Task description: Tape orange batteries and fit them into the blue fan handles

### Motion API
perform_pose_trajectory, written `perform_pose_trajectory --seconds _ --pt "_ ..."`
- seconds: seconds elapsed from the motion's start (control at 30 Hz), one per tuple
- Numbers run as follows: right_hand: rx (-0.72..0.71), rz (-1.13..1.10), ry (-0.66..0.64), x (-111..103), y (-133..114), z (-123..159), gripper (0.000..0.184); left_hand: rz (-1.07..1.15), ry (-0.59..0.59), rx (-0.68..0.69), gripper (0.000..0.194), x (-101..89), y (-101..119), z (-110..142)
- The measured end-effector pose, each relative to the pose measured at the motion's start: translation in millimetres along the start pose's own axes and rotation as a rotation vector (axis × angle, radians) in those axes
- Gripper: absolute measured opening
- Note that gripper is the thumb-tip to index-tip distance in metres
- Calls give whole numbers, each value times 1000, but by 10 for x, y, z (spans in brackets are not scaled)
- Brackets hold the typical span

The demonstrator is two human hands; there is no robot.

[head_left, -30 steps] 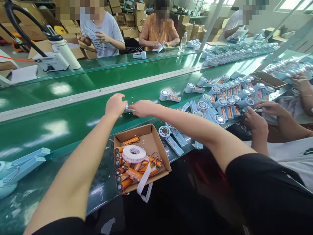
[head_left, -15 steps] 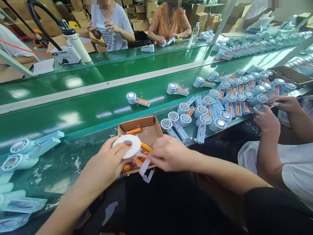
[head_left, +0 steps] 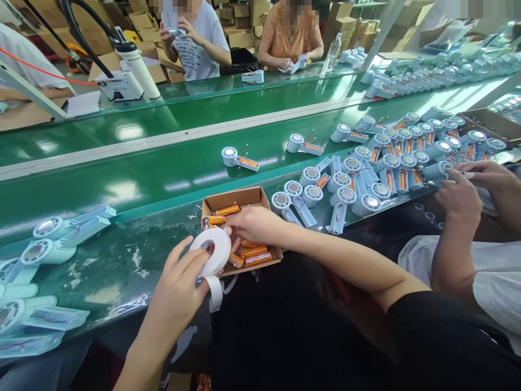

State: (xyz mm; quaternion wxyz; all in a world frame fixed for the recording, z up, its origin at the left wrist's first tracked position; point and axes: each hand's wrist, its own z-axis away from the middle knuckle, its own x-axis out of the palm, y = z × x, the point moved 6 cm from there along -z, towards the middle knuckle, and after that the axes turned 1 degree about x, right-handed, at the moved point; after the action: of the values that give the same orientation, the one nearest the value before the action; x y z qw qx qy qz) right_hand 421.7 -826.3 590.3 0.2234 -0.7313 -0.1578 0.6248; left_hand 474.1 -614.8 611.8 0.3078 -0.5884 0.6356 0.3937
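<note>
My left grip point(head_left: 179, 281) pinches the roll of white tape point(head_left: 222, 252) at the near left corner of the cardboard box point(head_left: 248, 196) on the tabletop point(head_left: 154, 228), while my right grip point(head_left: 254, 224) reaches among the orange batteries point(head_left: 255, 251) inside, its fingertips too hidden to tell whether they hold one.

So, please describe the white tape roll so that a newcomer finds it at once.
From the green belt, look to the open cardboard box on its near side. By the box's near left corner, the left hand holds the white tape roll. It is a white ring, unlike the orange cylinders in the box.
</note>
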Motion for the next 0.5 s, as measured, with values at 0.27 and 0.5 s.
perform_pose_trajectory --seconds 0.27,0.5 --pt "22 -865 411 -385 72 391 23 37 -41 -37 36 -156 207 105" --pt "-127 -562 645 -403 -222 798 26 99 -33 88 38 -174 462 -88"
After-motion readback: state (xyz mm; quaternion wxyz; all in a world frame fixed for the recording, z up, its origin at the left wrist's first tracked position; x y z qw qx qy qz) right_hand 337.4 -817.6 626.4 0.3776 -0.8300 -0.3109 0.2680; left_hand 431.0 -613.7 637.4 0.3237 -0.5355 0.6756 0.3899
